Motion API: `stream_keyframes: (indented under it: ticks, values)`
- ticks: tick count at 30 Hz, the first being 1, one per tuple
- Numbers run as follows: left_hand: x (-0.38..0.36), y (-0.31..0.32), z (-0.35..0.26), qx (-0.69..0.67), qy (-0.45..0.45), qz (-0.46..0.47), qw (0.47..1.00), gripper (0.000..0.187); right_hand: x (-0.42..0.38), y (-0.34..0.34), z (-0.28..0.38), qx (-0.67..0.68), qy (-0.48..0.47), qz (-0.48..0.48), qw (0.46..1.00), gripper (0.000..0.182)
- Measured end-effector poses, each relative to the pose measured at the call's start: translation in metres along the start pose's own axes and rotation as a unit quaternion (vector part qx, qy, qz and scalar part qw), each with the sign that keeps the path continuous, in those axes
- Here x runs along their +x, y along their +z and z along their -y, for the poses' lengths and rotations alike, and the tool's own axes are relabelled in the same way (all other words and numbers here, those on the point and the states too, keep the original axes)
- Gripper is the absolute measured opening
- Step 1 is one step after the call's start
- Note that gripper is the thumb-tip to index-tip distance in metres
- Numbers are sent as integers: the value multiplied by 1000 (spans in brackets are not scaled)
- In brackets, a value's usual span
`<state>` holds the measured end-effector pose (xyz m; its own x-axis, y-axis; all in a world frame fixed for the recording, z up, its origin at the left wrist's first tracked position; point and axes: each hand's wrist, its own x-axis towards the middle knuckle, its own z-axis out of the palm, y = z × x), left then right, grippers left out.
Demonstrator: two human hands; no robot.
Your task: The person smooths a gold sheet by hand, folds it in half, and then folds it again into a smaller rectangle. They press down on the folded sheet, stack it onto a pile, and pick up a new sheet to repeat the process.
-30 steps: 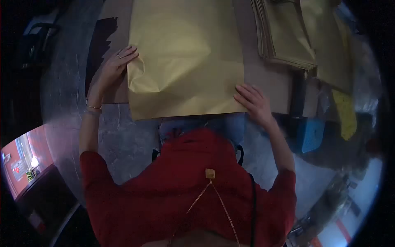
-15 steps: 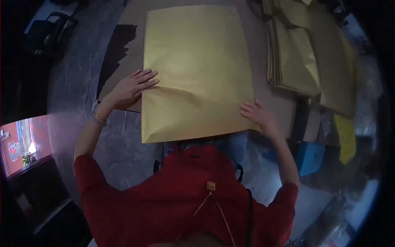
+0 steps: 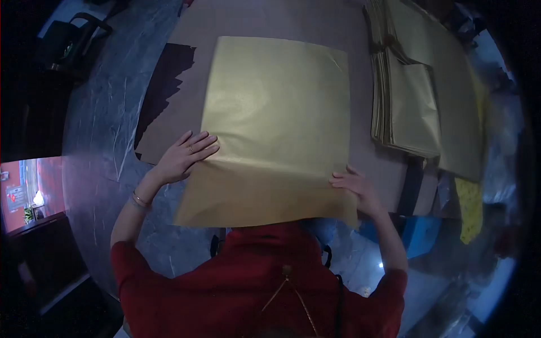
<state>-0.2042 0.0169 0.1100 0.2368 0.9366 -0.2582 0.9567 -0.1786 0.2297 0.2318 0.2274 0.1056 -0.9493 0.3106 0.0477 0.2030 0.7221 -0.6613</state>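
A large sheet of gold paper lies on the brown cardboard-covered table before me. Its near part bends down over the table edge toward my red top. Stretched and slightly apart, the fingers of my left hand rest on the sheet's left edge, a ring on one of them. At the right edge, my right hand has its fingers extended flat on the paper. Both thumbs are only partly visible. Faint creases run across the sheet between the two hands.
A thick stack of folded gold paper sits to the right. Dark, jagged-edged material shows at the table's left side. A blue box and a yellow piece are at lower right. A dark machine stands far left.
The gold sheet and both hands have come nearer to my body. The sheet's near part, flatter before, now droops over the table edge. My view has shifted slightly.
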Motion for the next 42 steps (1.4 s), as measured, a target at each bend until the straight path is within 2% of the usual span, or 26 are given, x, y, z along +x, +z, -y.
stream_keyframes:
  ticks: [1,2,3,4,5,6,7,8,9,10,11,13,14,15,16,17,19,21,23,25,29,33,36,38,40,42]
  values:
    - [-1,-2,1,-15,-1,-20,1000,57,4,-1,-3,128,58,-32,990,23]
    - [0,6,7,-13,-8,-21,1000,57,10,-2,-3,130,52,-29,990,23]
    - [8,8,11,-80,-8,-49,996,53,17,-3,-2,152,130,-120,972,22]
    - [9,7,14,-144,-6,-78,986,48,28,-5,-2,161,165,-163,959,22]
    - [8,6,11,-241,11,-182,953,24,40,-8,-2,173,199,-207,942,23]
    - [8,6,7,-237,6,-187,953,24,62,-16,-1,139,261,-263,918,28]
    - [8,7,5,-245,-97,-206,942,19,82,-22,-4,103,322,-317,886,34]
    - [9,8,1,-250,-197,-224,921,25,98,-25,-8,104,317,-317,888,34]
    - [18,6,-7,-253,-222,-283,898,38,113,-29,-12,99,340,-321,878,37]
    - [25,5,-13,-250,-223,-286,898,38,126,-32,-16,94,364,-325,868,40]
    - [32,4,-18,-264,-256,-310,877,37,135,-30,-25,84,324,-326,884,43]
    - [43,5,-26,-292,-320,-352,830,35,147,-30,-36,64,341,-291,892,42]
    - [45,6,-28,-293,-319,-353,830,35,152,-28,-41,43,358,-256,897,41]
    - [47,6,-31,-218,-364,-342,839,34,156,-22,-47,140,373,-274,875,39]
    - [51,4,-35,-143,-406,-329,841,33,153,-21,-52,138,374,-276,875,39]
    - [53,0,-39,-149,-445,-310,827,36,148,-21,-56,77,363,-266,890,37]
    - [56,6,-38,-141,-461,-316,817,38,147,-19,-65,-20,340,-256,905,36]
    - [62,3,-42,-142,-507,-303,794,42,154,-25,-60,-22,352,-265,897,36]
    - [65,4,-41,-160,-505,-299,794,43,166,-28,-61,-84,345,-286,890,35]
    - [67,3,-38,-180,-509,-298,787,46,177,-28,-68,-64,318,-317,891,35]
    - [65,1,-30,-209,-493,-316,783,47,190,-23,-79,-106,367,-311,870,39]
    - [54,-5,-31,-242,-470,-289,798,43,193,-20,-77,-96,400,-312,856,38]
    - [48,-18,-46,-319,-419,-287,800,39,188,-23,-64,-88,408,-301,857,36]
    - [37,-25,-59,-407,-482,-181,755,35,174,-21,-59,-107,362,-291,879,33]
    - [21,-20,-72,-432,-500,-168,732,33,160,-22,-43,-111,374,-258,884,30]
    - [14,-17,-87,-467,-496,-219,699,29,152,-23,-27,-91,419,-236,872,28]
